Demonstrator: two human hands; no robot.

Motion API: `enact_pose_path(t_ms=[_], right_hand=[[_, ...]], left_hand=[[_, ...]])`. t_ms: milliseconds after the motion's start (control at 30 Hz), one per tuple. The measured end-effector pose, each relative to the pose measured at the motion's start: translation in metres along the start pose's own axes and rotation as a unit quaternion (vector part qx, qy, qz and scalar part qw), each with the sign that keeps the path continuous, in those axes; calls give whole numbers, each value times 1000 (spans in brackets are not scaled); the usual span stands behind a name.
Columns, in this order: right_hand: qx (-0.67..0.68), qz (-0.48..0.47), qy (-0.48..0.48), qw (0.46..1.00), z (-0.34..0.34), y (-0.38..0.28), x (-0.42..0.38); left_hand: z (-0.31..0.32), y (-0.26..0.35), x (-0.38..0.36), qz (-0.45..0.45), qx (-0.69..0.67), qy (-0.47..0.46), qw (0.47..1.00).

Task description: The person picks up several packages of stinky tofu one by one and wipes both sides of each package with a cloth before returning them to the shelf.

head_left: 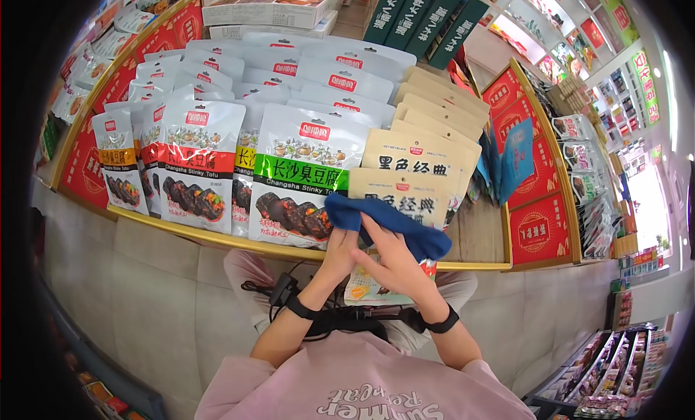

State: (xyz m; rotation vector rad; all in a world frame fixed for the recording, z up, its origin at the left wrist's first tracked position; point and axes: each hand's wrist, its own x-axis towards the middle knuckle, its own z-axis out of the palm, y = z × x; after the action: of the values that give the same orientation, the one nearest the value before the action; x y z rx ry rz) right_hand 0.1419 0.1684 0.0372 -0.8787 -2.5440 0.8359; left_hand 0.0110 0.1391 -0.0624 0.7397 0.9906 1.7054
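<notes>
A dark blue cloth [409, 228] is bunched in front of the tan snack pouches at the front edge of the display. My left hand [339, 255] grips its left end, with the fingertips partly covered by the fabric. Across its middle, my right hand [391, 259] has its fingers pressed on the cloth, close beside the left hand. Below the right hand, a colourful packet [375, 288] lies near my lap, partly hidden by the hand. A tan pouch [394, 192] with black lettering stands just behind the cloth. To its left is a white stinky tofu pouch [308, 177] with a green band.
Rows of white pouches [199, 163] fill the display shelf, edged by a gold rim [195, 234]. Blue packets [515, 159] stand at the right beside a red panel [536, 230]. Dark green boxes [423, 22] and a white carton [268, 6] are at the back.
</notes>
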Motion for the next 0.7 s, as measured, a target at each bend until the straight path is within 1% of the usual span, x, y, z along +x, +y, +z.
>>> enact_pose_path(t_ms=[33, 67, 100, 133, 200, 233, 267, 300, 333, 367, 400, 467, 500, 533, 567, 600, 667, 700], right_hand=[[16, 29, -12, 999, -4, -4, -7], [16, 30, -13, 999, -4, -2, -12], [74, 27, 15, 997, -4, -1, -17], [131, 25, 44, 990, -5, 1, -22], [145, 41, 43, 988, -11, 6, -27], [51, 10, 43, 998, -12, 13, -25], [-43, -21, 42, 998, -14, 18, -24], [-99, -34, 53, 993, -13, 20, -21], [-197, -56, 50, 977, -10, 28, -18], [-241, -65, 45, 967, -7, 33, -16], [-284, -77, 40, 955, -5, 37, -12], [-295, -81, 47, 951, -7, 34, -3], [-306, -81, 54, 947, -7, 33, 1], [-303, -82, 53, 948, -6, 32, 6], [-286, -63, 64, 954, -6, 32, 11], [-268, -44, 76, 960, -6, 32, 16], [-268, -38, 88, 959, -6, 36, 22], [-282, -34, 107, 953, -8, 39, 24]], left_hand=[[1, 6, 0, -1, 34, -10, 999], [1, 9, 1, -2, 67, -20, 998], [-5, 4, 2, -54, 95, -19, 994], [-5, 0, 4, -57, 94, -21, 994], [-5, -9, 8, -52, 116, -26, 992], [-3, -5, 8, -48, 167, -34, 984], [-1, -1, 8, -52, 166, -39, 984], [0, 3, 9, -76, 135, -39, 987], [0, 5, 10, -97, 103, -37, 989], [-5, 1, 14, -116, 89, -44, 988], [-4, -1, 13, -116, 88, -44, 988], [7, 21, 9, -96, -17, -13, 995], [6, 27, 9, -95, -17, -10, 995], [3, 32, 10, -127, -45, -33, 990], [-1, 35, 10, -160, -73, -57, 983], [-6, 30, 11, -160, -71, -57, 983], [-15, 24, 14, -176, -54, -119, 976], [-15, 20, 11, -167, -68, -120, 976]])
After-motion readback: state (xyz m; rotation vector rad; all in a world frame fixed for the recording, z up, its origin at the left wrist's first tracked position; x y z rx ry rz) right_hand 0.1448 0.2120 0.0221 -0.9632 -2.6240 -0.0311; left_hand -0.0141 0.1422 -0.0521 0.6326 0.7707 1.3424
